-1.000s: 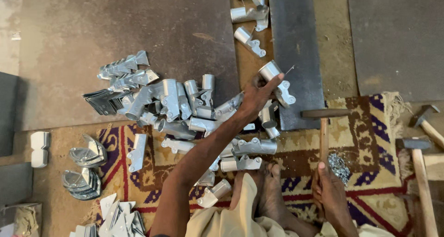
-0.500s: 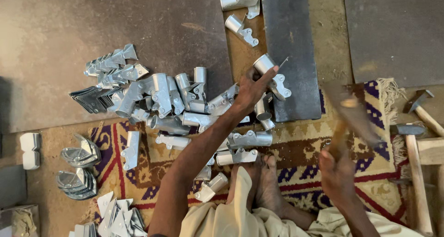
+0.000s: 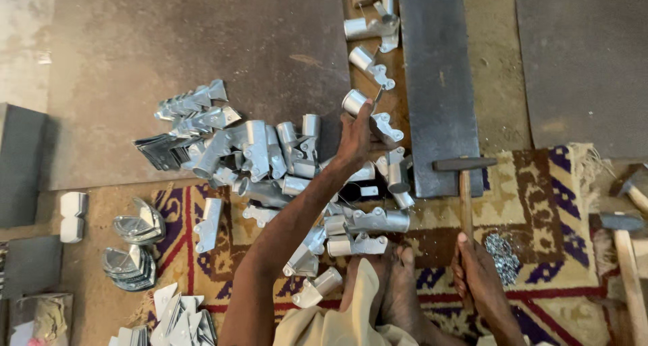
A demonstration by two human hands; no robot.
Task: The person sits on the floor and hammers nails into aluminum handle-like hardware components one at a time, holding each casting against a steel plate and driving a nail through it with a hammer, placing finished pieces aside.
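Carpet (image 3: 533, 204) with a patterned weave (yellow, purple and red) covers the near floor, giving way to bare concrete (image 3: 135, 62) further out. A dark steel plate (image 3: 439, 83) lies across the carpet's far edge. The left hand (image 3: 356, 135) reaches forward, fingers closed on a silver tube bracket (image 3: 356, 101) just beside the plate. The right hand (image 3: 478, 272) is wrapped round the wooden handle of a hammer (image 3: 464, 165), whose head rests at the plate's near edge. A heap of brackets (image 3: 270, 157) crowds the left; open carpet lies right, towards spare hammers (image 3: 624, 224).
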